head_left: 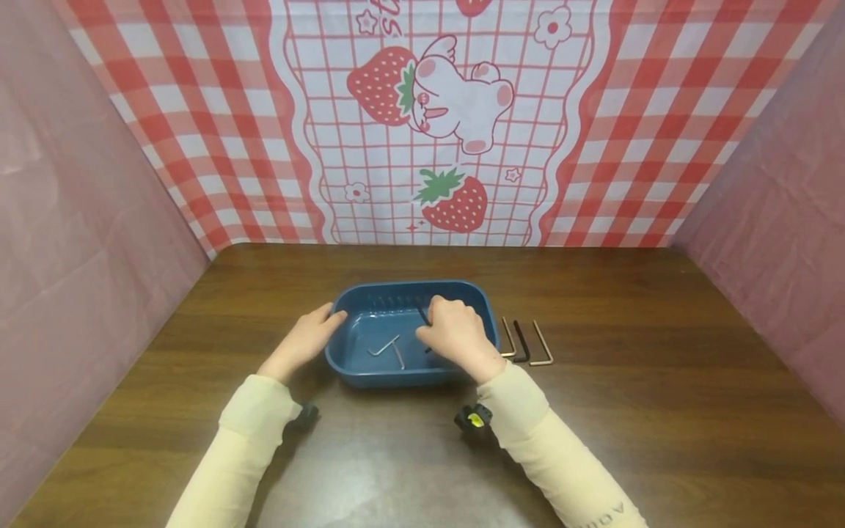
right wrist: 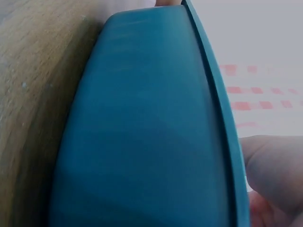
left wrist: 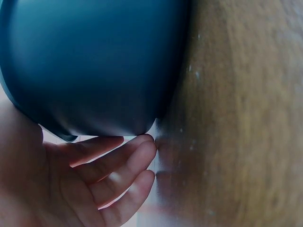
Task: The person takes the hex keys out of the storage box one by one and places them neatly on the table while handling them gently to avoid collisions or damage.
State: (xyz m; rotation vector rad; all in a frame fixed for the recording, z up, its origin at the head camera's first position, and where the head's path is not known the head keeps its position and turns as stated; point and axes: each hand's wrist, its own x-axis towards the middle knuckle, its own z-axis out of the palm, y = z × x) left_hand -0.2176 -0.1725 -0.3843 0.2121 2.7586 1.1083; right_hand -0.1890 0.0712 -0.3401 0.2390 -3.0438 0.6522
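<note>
Soft, even light fills the head view, with a pale glare on the near middle of the table [head_left: 359,477] and faint shadows beside the sleeves [head_left: 254,418]. The left wrist view is dimmer; the blue tray [left wrist: 94,61] darkens towards its edge and the wood grain blurs. In the right wrist view, the checked cloth [right wrist: 253,97] looks washed out and hazy

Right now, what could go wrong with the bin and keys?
Fumble: the right hand partly covers the black hex key in the bin, its hold on it hidden; a poor grip might drop it.

Bump: three hex keys lie just right of the blue bin, so if the left hand pushes the bin, they might scatter.
</note>
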